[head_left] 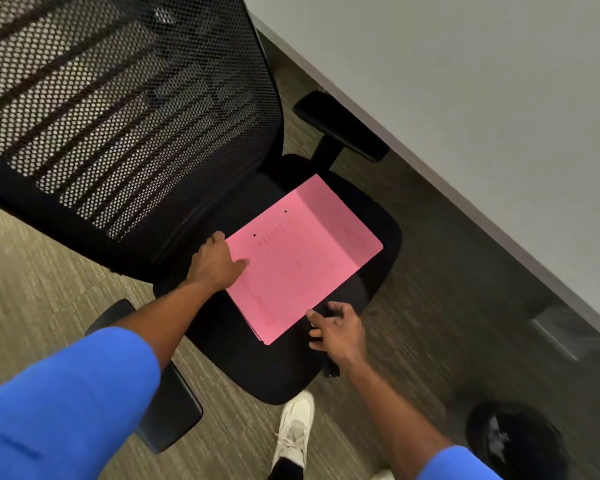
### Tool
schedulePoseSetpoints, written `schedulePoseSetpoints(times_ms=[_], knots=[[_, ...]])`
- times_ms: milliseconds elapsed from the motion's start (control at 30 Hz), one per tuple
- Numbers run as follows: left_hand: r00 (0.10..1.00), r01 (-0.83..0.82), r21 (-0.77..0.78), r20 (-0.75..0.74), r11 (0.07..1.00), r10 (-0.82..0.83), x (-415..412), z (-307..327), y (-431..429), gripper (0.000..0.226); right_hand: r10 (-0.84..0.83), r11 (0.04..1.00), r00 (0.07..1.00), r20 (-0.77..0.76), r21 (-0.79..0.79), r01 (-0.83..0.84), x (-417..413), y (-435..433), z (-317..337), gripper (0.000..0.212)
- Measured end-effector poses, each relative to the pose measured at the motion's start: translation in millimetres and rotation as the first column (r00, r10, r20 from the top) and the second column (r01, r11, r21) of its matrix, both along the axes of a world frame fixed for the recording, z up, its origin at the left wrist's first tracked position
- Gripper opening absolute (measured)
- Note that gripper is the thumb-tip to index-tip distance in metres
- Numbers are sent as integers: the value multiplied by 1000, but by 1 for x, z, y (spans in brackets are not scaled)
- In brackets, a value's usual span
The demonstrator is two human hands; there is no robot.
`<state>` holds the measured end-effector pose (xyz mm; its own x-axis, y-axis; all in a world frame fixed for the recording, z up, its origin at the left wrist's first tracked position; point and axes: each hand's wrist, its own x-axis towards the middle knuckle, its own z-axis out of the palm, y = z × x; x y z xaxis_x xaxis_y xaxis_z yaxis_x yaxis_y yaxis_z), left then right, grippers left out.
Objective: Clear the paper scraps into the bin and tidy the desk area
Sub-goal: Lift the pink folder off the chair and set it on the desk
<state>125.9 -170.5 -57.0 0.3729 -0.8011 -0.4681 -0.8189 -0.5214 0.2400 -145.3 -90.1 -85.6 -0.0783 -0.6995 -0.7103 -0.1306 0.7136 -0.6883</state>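
A pink folder lies flat on the black seat of an office chair. My left hand rests on the folder's left edge, fingers curled around that edge and thumb on top. My right hand hovers just off the folder's near right edge with fingers spread and nothing in it. A round black bin with white paper scraps inside stands on the floor at the lower right.
The chair's mesh backrest fills the upper left, with armrests on both sides. The grey desk runs diagonally on the right, close to the chair. My white shoe stands on the carpet below the seat.
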Motion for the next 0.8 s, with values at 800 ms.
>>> schedulePoseSetpoints(times_ms=[800], knots=[[933, 44, 226, -357, 973, 41, -13, 95, 79, 26, 184, 983, 928, -323, 39, -181, -44, 20, 97, 28]])
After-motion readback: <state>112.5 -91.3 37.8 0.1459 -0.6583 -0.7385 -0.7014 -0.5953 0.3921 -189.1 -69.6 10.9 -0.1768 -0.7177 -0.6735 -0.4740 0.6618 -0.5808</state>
